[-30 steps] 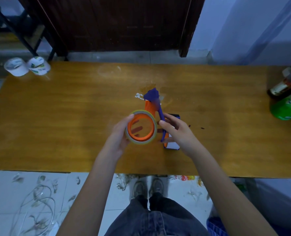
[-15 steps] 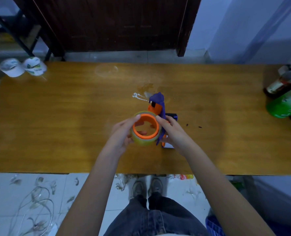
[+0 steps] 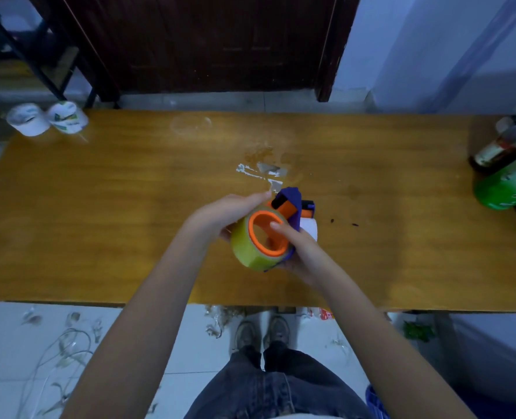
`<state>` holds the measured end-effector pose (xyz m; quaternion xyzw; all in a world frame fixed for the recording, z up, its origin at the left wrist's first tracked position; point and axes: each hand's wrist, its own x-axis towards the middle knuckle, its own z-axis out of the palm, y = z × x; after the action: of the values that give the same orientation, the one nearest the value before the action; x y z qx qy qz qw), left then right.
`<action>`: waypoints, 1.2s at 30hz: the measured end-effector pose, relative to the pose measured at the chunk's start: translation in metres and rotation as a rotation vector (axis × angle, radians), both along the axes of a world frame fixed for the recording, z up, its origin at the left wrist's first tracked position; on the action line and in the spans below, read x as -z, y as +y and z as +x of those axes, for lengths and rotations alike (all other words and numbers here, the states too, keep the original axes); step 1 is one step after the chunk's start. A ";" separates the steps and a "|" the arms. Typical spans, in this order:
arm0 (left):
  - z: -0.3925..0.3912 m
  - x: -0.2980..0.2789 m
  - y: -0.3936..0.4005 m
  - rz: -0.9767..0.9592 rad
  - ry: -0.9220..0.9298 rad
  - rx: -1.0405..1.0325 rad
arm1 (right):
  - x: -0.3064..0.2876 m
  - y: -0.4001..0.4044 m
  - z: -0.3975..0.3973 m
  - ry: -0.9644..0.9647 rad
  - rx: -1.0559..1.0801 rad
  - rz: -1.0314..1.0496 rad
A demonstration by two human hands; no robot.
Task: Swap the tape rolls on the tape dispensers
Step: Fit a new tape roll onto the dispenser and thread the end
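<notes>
A yellowish tape roll sits on the orange hub of a blue and orange tape dispenser, lifted above the middle of the wooden table. My left hand grips the roll from the left and top. From the right, my right hand holds the dispenser, its thumb resting on the hub's rim. Behind my right hand lies a second blue dispenser carrying a white roll, mostly hidden.
Two white tape rolls lie at the table's far left corner. A green bottle and a dark bottle stand at the right edge. Tape scraps stick to the table beyond my hands. Debris litters the floor.
The dispenser and roll have tilted, so the roll's yellowish side now faces me. The roll sits further onto the hub. My left hand shifted to the top of the roll.
</notes>
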<state>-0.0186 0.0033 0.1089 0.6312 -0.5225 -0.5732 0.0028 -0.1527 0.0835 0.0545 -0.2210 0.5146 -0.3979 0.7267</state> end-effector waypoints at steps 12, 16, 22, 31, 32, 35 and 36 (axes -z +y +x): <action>0.016 0.007 0.044 -0.583 0.392 0.157 | -0.002 0.007 -0.011 -0.212 0.216 0.104; 0.013 0.019 0.061 -1.224 -0.004 0.504 | -0.007 0.004 -0.010 -0.345 0.275 0.106; 0.014 0.020 0.062 -1.365 0.018 0.524 | -0.004 0.006 -0.009 -0.428 0.268 0.107; 0.016 0.020 0.070 -1.454 0.036 0.570 | 0.003 0.006 -0.013 -0.343 0.198 0.159; 0.016 0.022 0.072 -1.450 0.033 0.594 | 0.004 0.006 -0.012 -0.325 0.180 0.155; 0.018 0.026 0.077 -1.433 0.016 0.646 | 0.007 0.004 -0.008 -0.261 0.128 0.135; 0.019 0.026 0.077 -1.425 0.012 0.648 | 0.009 0.003 -0.006 -0.224 0.105 0.132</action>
<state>0.0004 0.0806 0.0829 0.2901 -0.9226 -0.0754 0.2427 -0.1590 0.0862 0.0460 -0.0995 0.4660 -0.4229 0.7708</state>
